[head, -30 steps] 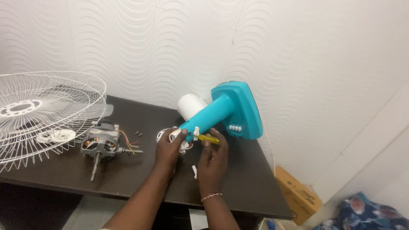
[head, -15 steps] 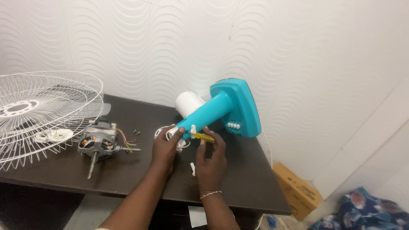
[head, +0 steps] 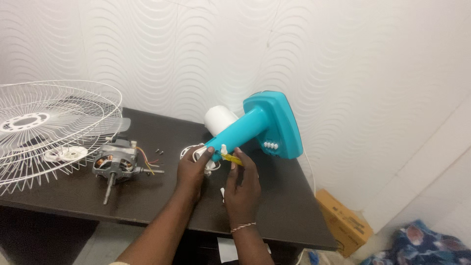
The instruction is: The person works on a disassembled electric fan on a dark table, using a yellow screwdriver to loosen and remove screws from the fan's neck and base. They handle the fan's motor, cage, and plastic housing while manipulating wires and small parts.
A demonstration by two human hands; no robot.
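Hands, two, bare, both at the lower end of the turquoise fan stand (head: 255, 125), near the middle of the bench (head: 162, 206).

Left hand (head: 192, 169): closed around the narrow neck end of the stand from the left and below, thumb and fingers wrapped about the white fitting (head: 201, 153) there. A white cord (head: 189, 149) loops out just beside its knuckles.

Right hand (head: 244, 184): pinched on a yellow-handled screwdriver (head: 230, 158), thumb and forefinger closed on the handle. The tool's tip is set against the underside of the neck, beside a small white peg; whether it sits in a screw head is too small to tell.

Fan stand: long axis runs from the hands up and away to the right, toward the far right edge of the bench. Narrow neck end is nearest the hands; the broad square base, with its row of white buttons (head: 271, 145), is farthest and tilted up on edge. A white cylinder (head: 221, 119) lies behind the neck, touching it or nearly so. Both hands reach the neck about equally; the right lies nearer the base.

Other items, left half of the bench: bare fan motor (head: 115, 162) with shaft pointing toward the near edge, coloured wires trailing right; two small dark screws (head: 159, 151) just beyond; white wire fan guard (head: 44, 127) overhanging the left edge. A cardboard box (head: 341, 223) sits on the floor off the right edge.
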